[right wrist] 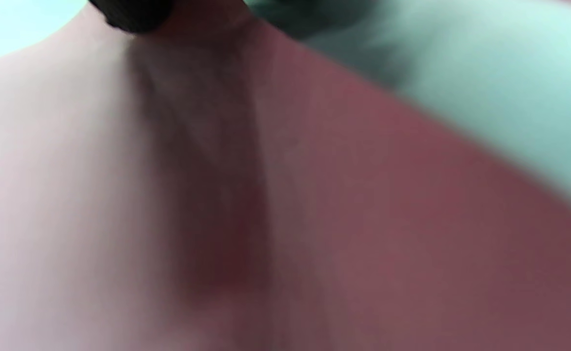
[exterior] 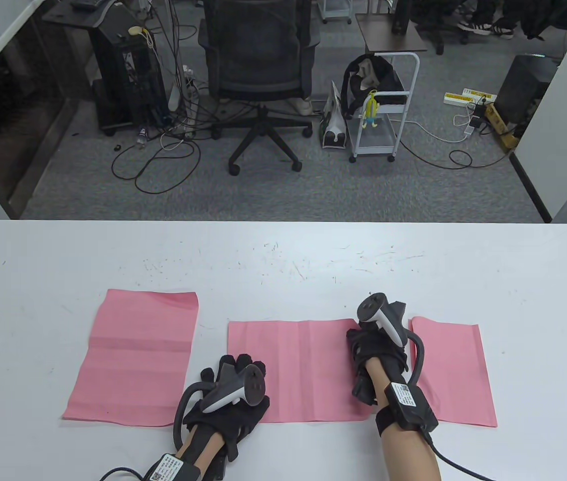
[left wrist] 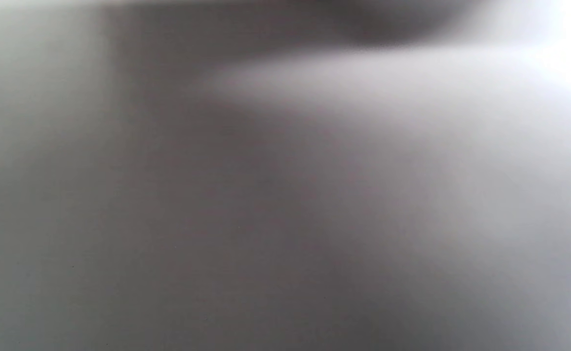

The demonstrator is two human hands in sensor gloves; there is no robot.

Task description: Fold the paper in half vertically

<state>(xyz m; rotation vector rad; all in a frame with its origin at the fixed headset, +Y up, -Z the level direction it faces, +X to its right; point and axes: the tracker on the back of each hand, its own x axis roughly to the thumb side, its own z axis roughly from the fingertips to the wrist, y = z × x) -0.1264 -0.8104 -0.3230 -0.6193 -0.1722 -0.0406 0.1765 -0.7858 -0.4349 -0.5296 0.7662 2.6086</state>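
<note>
Three pink sheets on white surface; both hands at middle sheet.

The middle pink paper [exterior: 303,371] lay flat on the scuffed white surface [exterior: 283,250], a rectangle with its long axis running left to right and a faint crease across its width. A second pink sheet [exterior: 135,355] lay apart to its left, creased and slightly askew; a third pink sheet [exterior: 456,373] lay just right of it, partly hidden behind the right hand [exterior: 376,361]. That hand rested on the middle paper's right edge; whether its grip held the paper could not be told. The left hand [exterior: 231,401] rested at the paper's lower left corner, fingers spread flat, grip open. Both wrist views were blurred.
</note>
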